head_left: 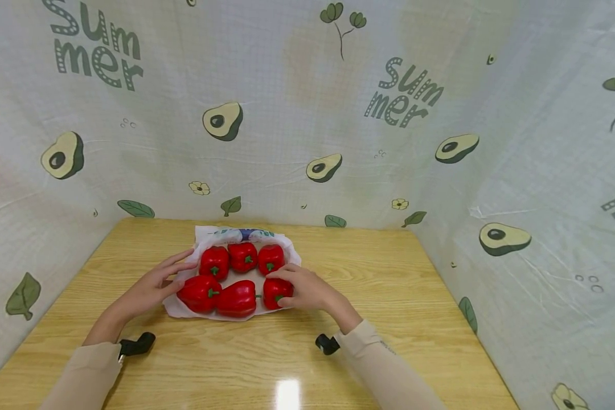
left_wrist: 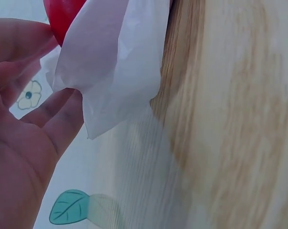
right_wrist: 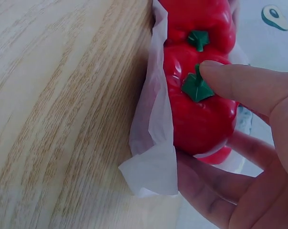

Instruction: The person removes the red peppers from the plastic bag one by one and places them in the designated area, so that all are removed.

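Note:
Several shiny red bell peppers with green stems lie in two rows on an opened white plastic bag. My right hand grips the front right bell pepper, thumb beside its green stem and fingers round its far side. At the other end, my left hand has its fingers spread along the bag's left edge. In the left wrist view the left thumb touches a red bell pepper, and other fingers reach behind the bag's edge.
The bag lies on a wooden table. A printed white cloth with avocados hangs behind and at both sides. Black wrist-mounted pieces show by the left wrist and the right wrist.

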The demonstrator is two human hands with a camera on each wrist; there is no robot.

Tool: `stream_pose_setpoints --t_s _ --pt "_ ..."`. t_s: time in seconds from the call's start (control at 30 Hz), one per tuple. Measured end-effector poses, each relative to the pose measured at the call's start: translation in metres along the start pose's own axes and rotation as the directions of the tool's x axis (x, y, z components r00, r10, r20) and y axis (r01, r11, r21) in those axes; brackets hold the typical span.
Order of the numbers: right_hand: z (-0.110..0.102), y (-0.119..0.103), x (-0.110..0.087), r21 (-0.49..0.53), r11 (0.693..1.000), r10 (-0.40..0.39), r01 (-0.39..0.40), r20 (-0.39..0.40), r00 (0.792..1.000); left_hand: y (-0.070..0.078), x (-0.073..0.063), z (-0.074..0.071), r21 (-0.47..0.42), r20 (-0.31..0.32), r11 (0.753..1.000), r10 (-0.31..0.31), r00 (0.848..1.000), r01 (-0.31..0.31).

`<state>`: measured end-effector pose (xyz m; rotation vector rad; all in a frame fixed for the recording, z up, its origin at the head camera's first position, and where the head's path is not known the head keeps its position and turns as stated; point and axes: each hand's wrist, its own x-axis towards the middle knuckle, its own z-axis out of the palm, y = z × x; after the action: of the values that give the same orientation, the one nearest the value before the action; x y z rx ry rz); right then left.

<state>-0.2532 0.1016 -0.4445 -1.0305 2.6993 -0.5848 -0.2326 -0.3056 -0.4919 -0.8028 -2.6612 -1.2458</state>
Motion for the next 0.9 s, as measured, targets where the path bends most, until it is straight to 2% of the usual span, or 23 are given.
stream_pose_setpoints --t_s 0.37,0.63,0.9 --pt "-0.001 0.002 -0.001 0.029 1.000 0.007 -0.008 0.020 1.000 0.002 -0.004 0.000 -0.017 0.030 0.999 -0.030 0.999 0.031" --pt "0.000 0.001 0.000 0.044 0.998 0.035 -0.035 0.008 0.999 0.007 -0.010 -0.001 0.028 0.028 0.999 -0.024 0.999 0.023" --pt "0.002 -0.001 -0.001 0.053 0.998 0.041 -0.040 -0.018 0.999 0.003 -0.013 0.000 0.056 0.026 0.997 -0.047 0.999 0.045"
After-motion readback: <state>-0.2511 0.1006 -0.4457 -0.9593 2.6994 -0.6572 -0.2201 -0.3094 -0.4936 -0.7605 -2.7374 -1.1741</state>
